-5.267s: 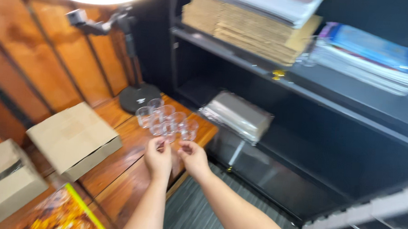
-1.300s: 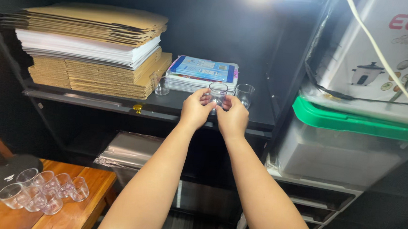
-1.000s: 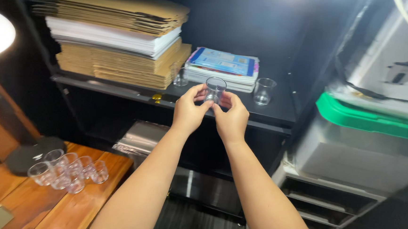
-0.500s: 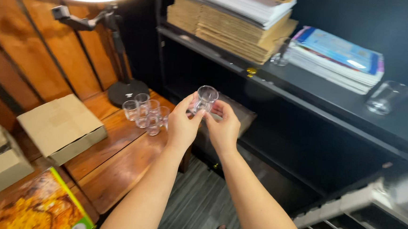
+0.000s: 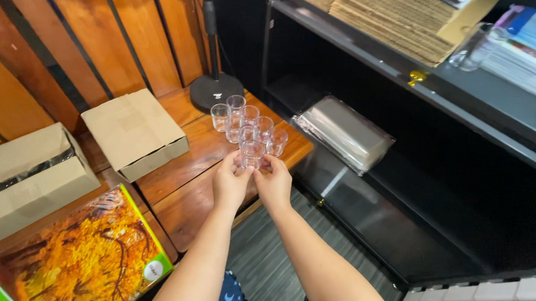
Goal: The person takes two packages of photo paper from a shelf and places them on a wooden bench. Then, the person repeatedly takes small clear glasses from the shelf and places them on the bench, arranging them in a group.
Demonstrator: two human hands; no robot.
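Note:
My left hand (image 5: 230,182) and my right hand (image 5: 273,182) together grip one small clear plastic cup (image 5: 252,154) between their fingertips, low over the wooden table (image 5: 179,188). The cup is at the near edge of a cluster of several identical clear cups (image 5: 245,121) standing upright on the table. Whether the held cup touches the wood I cannot tell.
Two plain cardboard boxes (image 5: 134,131) (image 5: 21,179) and a box printed with autumn trees (image 5: 85,251) lie to the left. A round black stand base (image 5: 216,91) sits behind the cups. Black shelving (image 5: 408,91) on the right holds flat cardboard (image 5: 387,18), a clear cup (image 5: 472,48) and a wrapped packet (image 5: 346,133).
My hands came down from the upper shelf with one clear cup and now hold it at the cluster on the table; the view swung down with them.

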